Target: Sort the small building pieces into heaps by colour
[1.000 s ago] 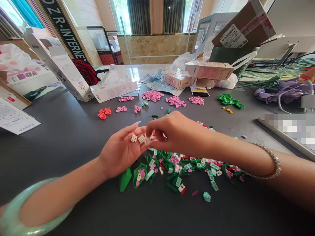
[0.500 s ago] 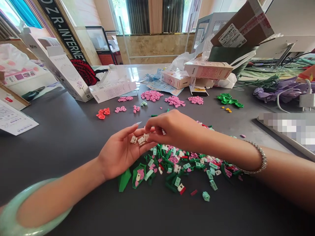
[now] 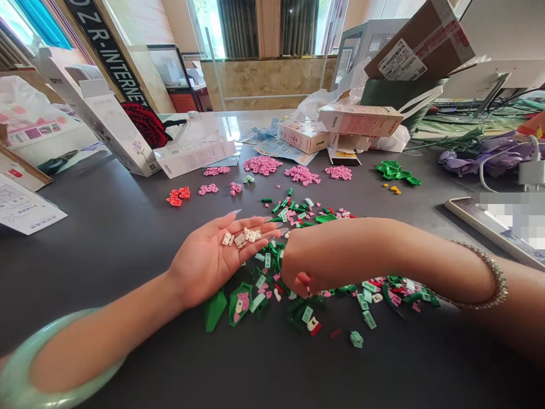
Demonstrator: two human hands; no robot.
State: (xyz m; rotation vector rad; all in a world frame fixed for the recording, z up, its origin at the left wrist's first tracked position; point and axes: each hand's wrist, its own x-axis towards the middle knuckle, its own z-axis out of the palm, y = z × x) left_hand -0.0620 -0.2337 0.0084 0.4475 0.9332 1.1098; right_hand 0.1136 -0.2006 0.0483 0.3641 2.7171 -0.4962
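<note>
My left hand (image 3: 213, 258) lies palm up with several small white pieces (image 3: 241, 238) resting on the palm and fingers. Its fingers are stretched out. My right hand (image 3: 300, 264) is bent down over the mixed pile of small pieces (image 3: 306, 312), just right of the left fingertips. The back of that hand faces me, and its fingertips and anything in them are hidden. Green, mint, pink, red and white pieces make up the pile. Two larger green pieces (image 3: 215, 310) lie below the left hand, one with pink bits on it.
Behind the hands lie pink clusters (image 3: 263, 165), red-orange pieces (image 3: 178, 196), green pieces (image 3: 397, 172) and yellow bits (image 3: 394, 189). Opened boxes (image 3: 360, 120) and papers stand at the back. A tablet-like object (image 3: 494, 227) and purple flowers (image 3: 477, 156) are on the right.
My right hand has moved from above the left fingers down to the pile on the right. The left fingers have opened flatter, with the white pieces fully in view.
</note>
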